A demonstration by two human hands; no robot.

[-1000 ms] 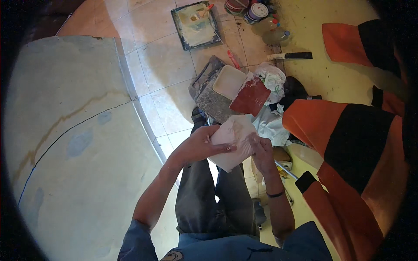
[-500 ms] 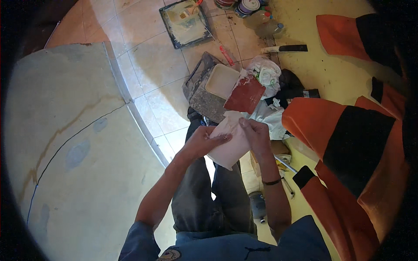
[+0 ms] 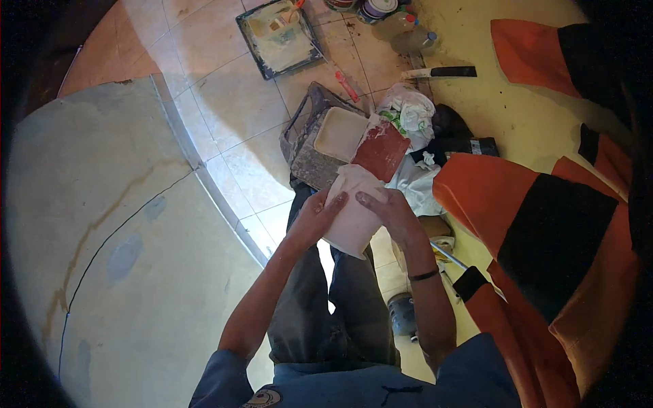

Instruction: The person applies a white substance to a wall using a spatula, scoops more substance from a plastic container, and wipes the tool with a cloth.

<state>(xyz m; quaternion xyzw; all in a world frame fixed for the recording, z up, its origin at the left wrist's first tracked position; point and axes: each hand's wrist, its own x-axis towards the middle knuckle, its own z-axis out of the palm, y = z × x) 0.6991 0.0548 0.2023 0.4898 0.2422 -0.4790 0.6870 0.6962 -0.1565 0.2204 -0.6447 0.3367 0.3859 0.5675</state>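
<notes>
A pale, pinkish-white sheet (image 3: 355, 221) with a ragged upper edge is held between both my hands, in front of my legs. My left hand (image 3: 314, 219) grips its left side, thumb lying on the face of the sheet. At the upper right, my right hand (image 3: 393, 212) pinches it the same way, the thumb pointing toward the left one. The fingers behind the sheet are hidden. Just beyond it, a dusty dark stool (image 3: 307, 160) carries a pale rectangular tub (image 3: 340, 132) and a reddish-brown square piece (image 3: 384, 151) with white smears.
Farther off lie a paint tray (image 3: 253, 58) with a brush, a red-handled tool (image 3: 347, 87), clear bottles (image 3: 411, 42) and a black-handled blade (image 3: 454, 71). White crumpled plastic (image 3: 415, 112) sits beside the stool. Orange-and-black garments (image 3: 486, 194) fill the right; a cracked pale surface (image 3: 170, 258) the left.
My right thumb has moved down from the top edge onto the sheet's face, nearer my left thumb. The sheet has turned slightly and bulges more. The whole view has shifted a little.
</notes>
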